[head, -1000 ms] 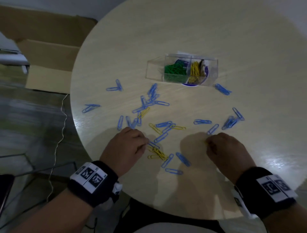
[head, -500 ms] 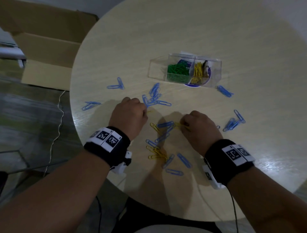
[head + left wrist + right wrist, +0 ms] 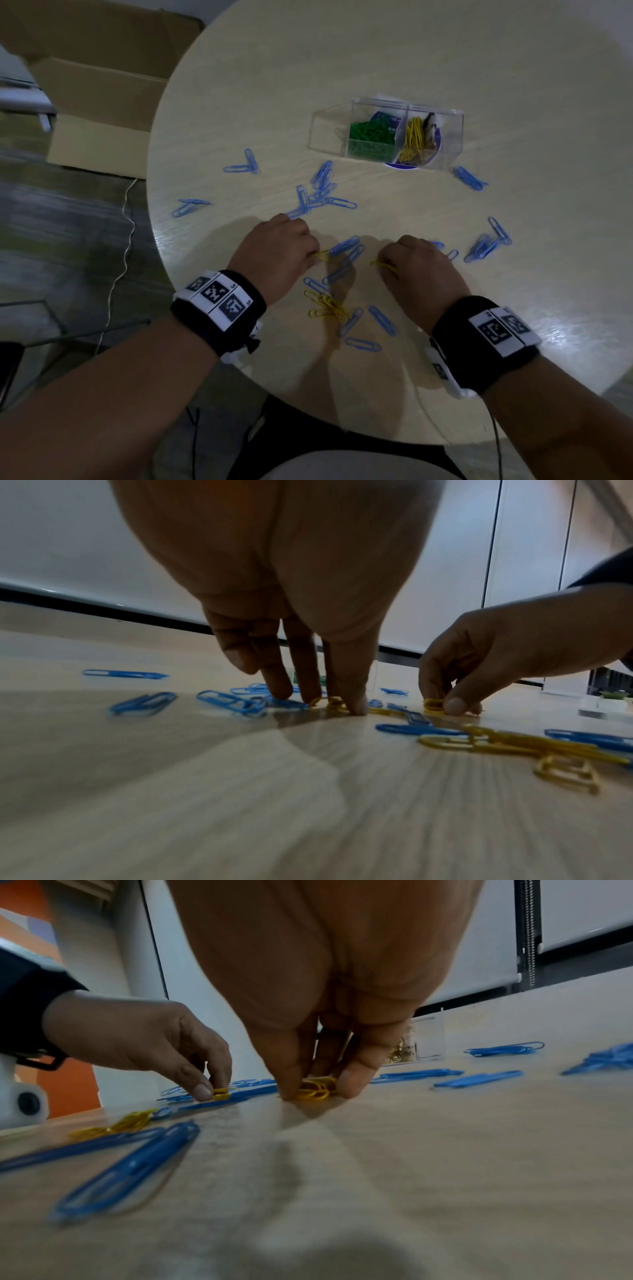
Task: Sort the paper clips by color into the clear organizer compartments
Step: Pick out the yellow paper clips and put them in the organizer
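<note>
Blue paper clips (image 3: 322,192) lie scattered over the round table (image 3: 445,61), and a small heap of yellow clips (image 3: 329,305) sits near the front edge. My left hand (image 3: 315,255) pinches a yellow clip (image 3: 221,1092) against the tabletop. A little to its right, my right hand (image 3: 382,263) pinches yellow clips (image 3: 315,1089) between thumb and fingers, also down on the table. The clear organizer (image 3: 329,133) stands farther back, with green clips (image 3: 371,135) in its middle compartment, yellow clips (image 3: 414,140) in the right one, and nothing in the left one.
More blue clips lie at the right (image 3: 486,243), beside the organizer (image 3: 469,178) and at the far left (image 3: 188,205). An open cardboard box (image 3: 96,102) stands on the floor left of the table. A thin cable (image 3: 123,240) hangs past the table's left edge.
Both hands have moved from the table's front edge to the middle cluster. Each now pinches yellow clips that lay loose there a second ago.
</note>
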{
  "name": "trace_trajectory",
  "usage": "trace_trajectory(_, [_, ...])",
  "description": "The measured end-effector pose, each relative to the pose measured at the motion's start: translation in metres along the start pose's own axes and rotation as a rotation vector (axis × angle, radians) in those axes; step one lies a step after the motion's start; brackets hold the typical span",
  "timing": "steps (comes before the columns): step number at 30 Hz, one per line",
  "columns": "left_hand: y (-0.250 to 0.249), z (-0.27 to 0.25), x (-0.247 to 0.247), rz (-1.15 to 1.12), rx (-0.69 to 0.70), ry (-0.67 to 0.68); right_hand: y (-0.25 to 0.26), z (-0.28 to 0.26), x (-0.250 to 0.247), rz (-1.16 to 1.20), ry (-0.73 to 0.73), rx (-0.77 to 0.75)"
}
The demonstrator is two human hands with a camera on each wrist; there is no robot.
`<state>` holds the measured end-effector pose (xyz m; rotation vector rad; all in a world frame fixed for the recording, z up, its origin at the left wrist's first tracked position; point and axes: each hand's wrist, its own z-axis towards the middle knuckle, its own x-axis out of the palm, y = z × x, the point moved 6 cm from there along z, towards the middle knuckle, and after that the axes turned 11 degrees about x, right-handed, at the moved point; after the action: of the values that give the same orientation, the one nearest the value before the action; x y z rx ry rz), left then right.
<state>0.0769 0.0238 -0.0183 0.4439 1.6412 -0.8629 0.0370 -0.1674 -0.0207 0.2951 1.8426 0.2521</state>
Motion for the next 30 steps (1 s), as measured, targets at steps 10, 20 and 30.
trace_trajectory(10, [-0.014,0.002,-0.001,0.22,-0.115,0.221,-0.011,-0.006,-0.001,-0.067,0.104,0.041])
trace_trajectory(20, [-0.004,0.062,-0.061,-0.342,-0.317,-0.164,-0.064,0.009,-0.074,0.435,-0.16,0.327])
trace_trajectory(30, [-0.009,0.198,-0.076,-0.354,-0.363,-0.329,-0.106,0.045,-0.114,0.633,-0.273,0.431])
